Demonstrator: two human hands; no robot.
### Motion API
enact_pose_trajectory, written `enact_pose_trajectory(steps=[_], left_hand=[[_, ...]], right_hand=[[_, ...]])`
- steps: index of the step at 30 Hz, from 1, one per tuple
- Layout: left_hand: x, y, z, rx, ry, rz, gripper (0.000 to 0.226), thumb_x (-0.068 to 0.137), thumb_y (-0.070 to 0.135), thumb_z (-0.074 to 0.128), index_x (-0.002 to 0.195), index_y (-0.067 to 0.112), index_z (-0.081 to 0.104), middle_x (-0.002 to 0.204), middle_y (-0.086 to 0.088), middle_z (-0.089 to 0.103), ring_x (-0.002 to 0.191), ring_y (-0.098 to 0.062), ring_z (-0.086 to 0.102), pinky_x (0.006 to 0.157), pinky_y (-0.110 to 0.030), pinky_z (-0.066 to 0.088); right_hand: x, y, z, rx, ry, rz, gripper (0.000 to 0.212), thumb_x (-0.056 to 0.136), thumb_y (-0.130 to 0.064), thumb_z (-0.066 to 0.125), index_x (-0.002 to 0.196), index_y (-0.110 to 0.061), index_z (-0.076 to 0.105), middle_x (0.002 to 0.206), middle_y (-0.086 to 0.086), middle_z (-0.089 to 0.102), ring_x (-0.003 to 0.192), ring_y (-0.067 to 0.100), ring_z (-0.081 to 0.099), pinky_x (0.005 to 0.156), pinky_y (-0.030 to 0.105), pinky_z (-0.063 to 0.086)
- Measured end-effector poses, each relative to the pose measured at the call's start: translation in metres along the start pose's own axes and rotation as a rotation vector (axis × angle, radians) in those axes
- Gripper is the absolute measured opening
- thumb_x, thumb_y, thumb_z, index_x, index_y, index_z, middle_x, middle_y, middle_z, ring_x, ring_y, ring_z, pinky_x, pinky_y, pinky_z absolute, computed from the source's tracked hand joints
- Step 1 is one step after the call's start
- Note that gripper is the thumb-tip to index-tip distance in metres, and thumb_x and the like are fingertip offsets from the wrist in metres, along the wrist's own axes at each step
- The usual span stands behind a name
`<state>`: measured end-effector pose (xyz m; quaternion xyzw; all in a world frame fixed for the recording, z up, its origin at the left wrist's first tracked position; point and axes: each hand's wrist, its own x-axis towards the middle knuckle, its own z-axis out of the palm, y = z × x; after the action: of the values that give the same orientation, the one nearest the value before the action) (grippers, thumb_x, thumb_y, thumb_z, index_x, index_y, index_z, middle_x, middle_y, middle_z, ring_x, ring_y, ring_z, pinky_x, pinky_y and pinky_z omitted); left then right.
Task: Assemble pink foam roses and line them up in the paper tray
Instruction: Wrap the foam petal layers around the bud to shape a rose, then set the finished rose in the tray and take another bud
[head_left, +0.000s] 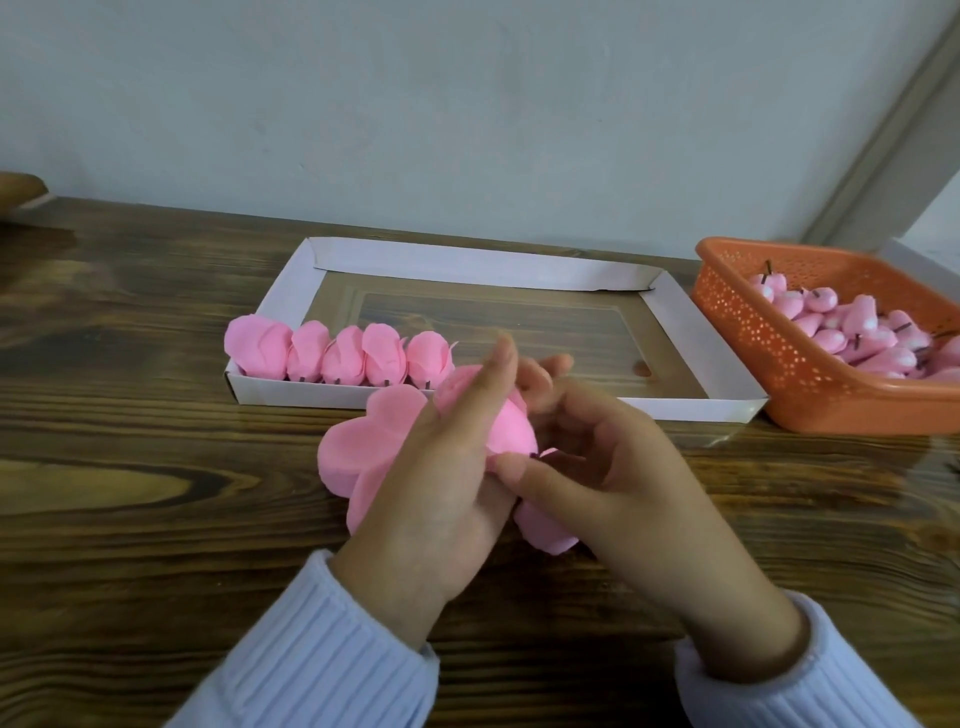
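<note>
1. A person's left hand (447, 467) and right hand (613, 467) meet over a wooden table (156, 467), both holding one half-wrapped foam rose (511, 431).
2. The rose's long axis runs from about 11 o'clock at its head to 5 o'clock, where a short dark stem (532, 454) pokes out towards the right hand.
3. The left hand grips the bud, its forefinger laid straight over the wrap and pointing to 12 o'clock. The right hand's fingers are curled, its thumb pressed to the rose's base beside the stem.
4. Loose petals (363, 441), soft, matte and round-lobed, fan out from under the left hand towards 9 o'clock and still look unwrapped.
5. The paper tray (675, 332), white folded card with low walls, lies at 12 o'clock, just beyond the fingertips.
6. Five finished roses (343, 353) stand side by side along its near wall, from the left corner. The next free place appears to be directly beyond the left forefinger, which makes the left hand the nearer one.
7. At 2 o'clock, an orange perforated plastic basket (737, 312) holds glossy pink buds (857, 338) on dark stems.
</note>
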<state>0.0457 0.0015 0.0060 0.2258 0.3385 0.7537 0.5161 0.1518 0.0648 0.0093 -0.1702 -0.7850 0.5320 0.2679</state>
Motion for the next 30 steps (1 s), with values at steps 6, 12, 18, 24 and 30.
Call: enact_pose_trajectory(steps=[6,12,18,24,30], left_hand=[[0.002,-0.005,-0.003,0.204,0.027,0.137,0.030,0.065,0.050,0.070,0.058,0.020,0.069,0.107,0.001,0.073,0.104,-0.018,0.069,0.084,-0.044,0.056],[0.006,-0.003,-0.005,0.249,0.141,0.320,0.055,0.063,0.056,0.065,0.112,0.029,0.062,0.104,0.004,0.073,0.100,-0.014,0.070,0.075,-0.029,0.057],[0.011,-0.001,-0.011,0.097,0.403,0.450,0.054,0.084,0.064,0.036,0.126,0.031,0.048,0.109,0.001,0.071,0.104,-0.012,0.068,0.088,-0.032,0.052],[0.012,0.004,-0.016,-0.103,0.617,0.384,0.036,0.103,0.046,0.030,0.117,0.025,0.055,0.089,0.004,0.073,0.078,-0.005,0.072,0.076,-0.027,0.049],[0.015,0.002,-0.017,-0.140,0.663,0.337,0.030,0.102,0.043,0.037,0.107,0.024,0.060,0.084,0.004,0.072,0.074,-0.005,0.072,0.075,-0.027,0.049]], right_hand=[[0.005,-0.016,-0.004,-0.194,-0.004,0.003,0.025,0.082,-0.025,0.066,0.105,-0.013,0.066,0.093,0.000,0.071,0.083,0.020,0.069,0.074,0.046,0.057],[0.030,-0.026,-0.012,-0.308,-0.226,0.014,0.018,0.084,-0.011,0.069,0.101,-0.007,0.068,0.086,-0.002,0.071,0.078,0.012,0.068,0.078,0.036,0.054],[0.078,-0.022,-0.030,0.218,-0.350,0.268,0.005,0.090,-0.010,0.063,0.092,-0.008,0.065,0.082,0.004,0.070,0.074,0.012,0.065,0.066,0.020,0.054],[0.133,0.019,-0.033,-0.156,-0.004,0.639,0.021,0.090,-0.009,0.065,0.106,0.004,0.058,0.089,0.015,0.066,0.063,0.015,0.058,0.060,0.023,0.055],[0.147,0.035,-0.020,-0.536,-0.143,0.740,0.025,0.091,-0.020,0.065,0.071,-0.009,0.055,0.050,-0.001,0.061,0.042,0.008,0.054,0.040,0.017,0.041]])
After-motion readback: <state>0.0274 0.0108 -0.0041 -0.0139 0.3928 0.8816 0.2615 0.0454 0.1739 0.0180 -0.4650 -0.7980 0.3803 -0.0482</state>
